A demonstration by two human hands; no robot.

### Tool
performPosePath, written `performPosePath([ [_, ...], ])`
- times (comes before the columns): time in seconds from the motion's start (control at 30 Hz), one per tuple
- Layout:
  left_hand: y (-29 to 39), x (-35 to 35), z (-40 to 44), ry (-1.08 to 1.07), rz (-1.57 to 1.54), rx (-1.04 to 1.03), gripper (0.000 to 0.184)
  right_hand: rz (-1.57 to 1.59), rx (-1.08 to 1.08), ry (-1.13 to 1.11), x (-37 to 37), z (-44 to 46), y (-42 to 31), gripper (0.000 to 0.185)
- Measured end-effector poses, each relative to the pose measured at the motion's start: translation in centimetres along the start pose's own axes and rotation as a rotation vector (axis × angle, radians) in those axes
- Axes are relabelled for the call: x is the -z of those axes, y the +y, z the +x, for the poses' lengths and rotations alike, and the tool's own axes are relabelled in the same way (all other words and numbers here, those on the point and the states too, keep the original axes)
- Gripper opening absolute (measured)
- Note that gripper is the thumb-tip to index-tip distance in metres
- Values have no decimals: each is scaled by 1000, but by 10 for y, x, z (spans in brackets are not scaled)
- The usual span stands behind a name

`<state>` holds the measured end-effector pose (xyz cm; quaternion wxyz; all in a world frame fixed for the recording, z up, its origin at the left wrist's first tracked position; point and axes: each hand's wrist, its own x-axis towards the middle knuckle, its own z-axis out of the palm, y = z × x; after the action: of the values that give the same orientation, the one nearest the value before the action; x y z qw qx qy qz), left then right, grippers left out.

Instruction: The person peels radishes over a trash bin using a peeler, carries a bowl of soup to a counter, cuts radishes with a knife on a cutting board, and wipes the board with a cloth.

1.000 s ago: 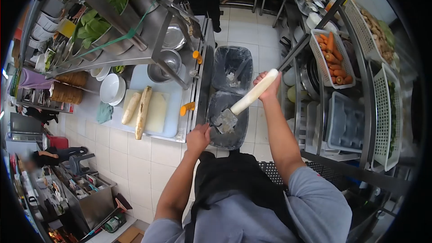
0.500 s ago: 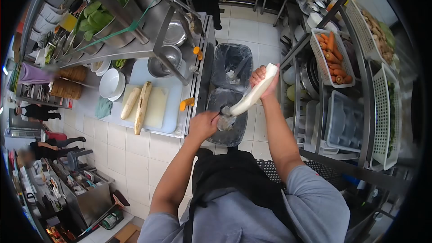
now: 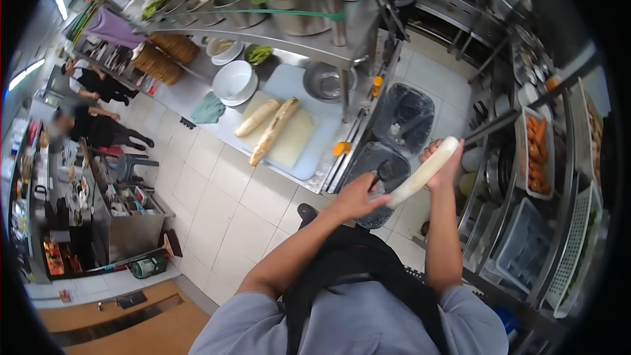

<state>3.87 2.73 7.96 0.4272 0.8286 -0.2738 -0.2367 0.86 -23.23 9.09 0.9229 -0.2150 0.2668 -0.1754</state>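
My right hand (image 3: 449,167) grips a long, peeled white root vegetable (image 3: 420,174) near its upper end. The root slants down toward my left hand (image 3: 358,197), whose fingers are wrapped round a dark-handled peeler (image 3: 383,170) beside the lower end. Whether the blade touches the root cannot be made out. Under my hands is a lined bin (image 3: 374,218); another lined bin (image 3: 420,108) stands just beyond it. To the left, two long beige roots, one paler (image 3: 257,118) and one with brown patches (image 3: 271,135), lie on a cutting board (image 3: 309,166).
White bowls (image 3: 234,81), a green cloth (image 3: 207,110) and a metal bowl (image 3: 322,83) stand on the left counter. Above it runs a steel shelf (image 3: 282,36) with pots. On the right, a rack holds a carrot basket (image 3: 536,151) and a clear plastic container (image 3: 522,246). Other people are farther off.
My view has turned, so the counter and bins sit farther right. Both hands still hold the same things; my left hand and the peeler have shifted relative to the root's lower end.
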Motion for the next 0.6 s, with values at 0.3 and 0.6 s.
performPosePath([
  [0.3, -55, 103, -49, 214, -176, -69, 56, -228, -122, -25, -144, -3, 145, 26],
  [0.6, -201, 318, -74, 433, 154, 304, 47, -1825, 630, -734, -209, 79, 339, 24],
])
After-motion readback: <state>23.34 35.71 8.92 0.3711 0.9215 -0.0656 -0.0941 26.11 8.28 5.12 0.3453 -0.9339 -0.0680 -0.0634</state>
